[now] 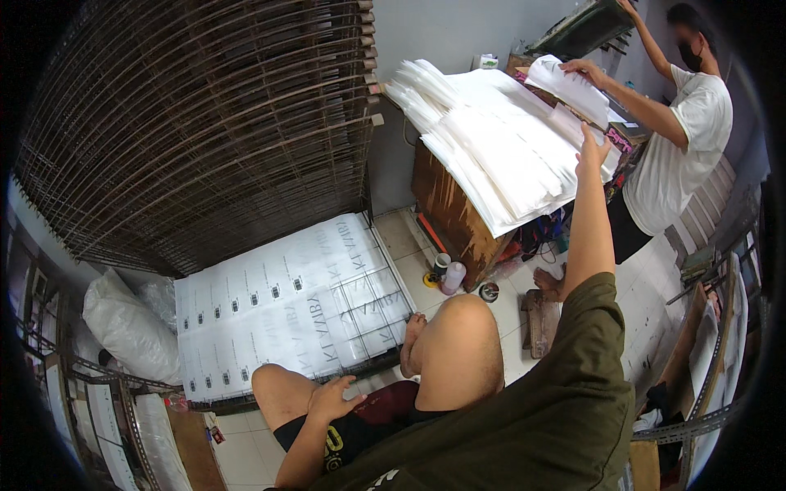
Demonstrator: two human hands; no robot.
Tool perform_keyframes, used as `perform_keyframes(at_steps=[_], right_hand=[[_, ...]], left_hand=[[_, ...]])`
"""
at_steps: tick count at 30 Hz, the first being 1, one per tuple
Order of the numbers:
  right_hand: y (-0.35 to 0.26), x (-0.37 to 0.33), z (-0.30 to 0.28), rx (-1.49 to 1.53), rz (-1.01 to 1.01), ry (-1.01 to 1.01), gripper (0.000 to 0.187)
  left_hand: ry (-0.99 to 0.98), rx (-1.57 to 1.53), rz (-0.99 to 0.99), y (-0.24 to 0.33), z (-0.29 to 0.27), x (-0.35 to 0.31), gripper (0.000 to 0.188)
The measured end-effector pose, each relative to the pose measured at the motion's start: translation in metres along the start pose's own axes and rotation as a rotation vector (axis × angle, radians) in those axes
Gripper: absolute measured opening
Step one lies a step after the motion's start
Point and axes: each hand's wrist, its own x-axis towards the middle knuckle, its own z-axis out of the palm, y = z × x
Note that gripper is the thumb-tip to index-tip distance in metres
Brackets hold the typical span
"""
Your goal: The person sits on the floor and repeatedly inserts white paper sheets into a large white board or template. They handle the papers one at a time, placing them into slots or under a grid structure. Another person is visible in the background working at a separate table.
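My left hand lies on my left thigh, its fingers spread and nothing in them. My right arm stretches far forward, and my right hand is at the right edge of a big stack of thin white sheets, fingers apart. Whether its fingertips touch a sheet is hard to make out. Across the stack, a co-worker in a white T-shirt has one hand on a curled white sheet and the other raised to a dark framed panel.
A tall wire drying rack rises at the left; printed white sheets lie on its low tier. The stack rests on a worn wooden cabinet. A bottle, a small stool and a stuffed plastic bag stand on the floor.
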Motion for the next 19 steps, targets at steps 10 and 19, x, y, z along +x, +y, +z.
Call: perform_keyframes(at_steps=[10,19], right_hand=[[0.003,-0.006,0.004,0.091,-0.008,-0.059,0.118],[-0.029,-0.026,0.061,0.112,0.071,-0.293,0.131]], left_hand=[[0.067,0.1,0.047,-0.002,0.01,-0.003,0.06],[0.104,0.167,0.02,0.002,0.011,-0.011,0.063]])
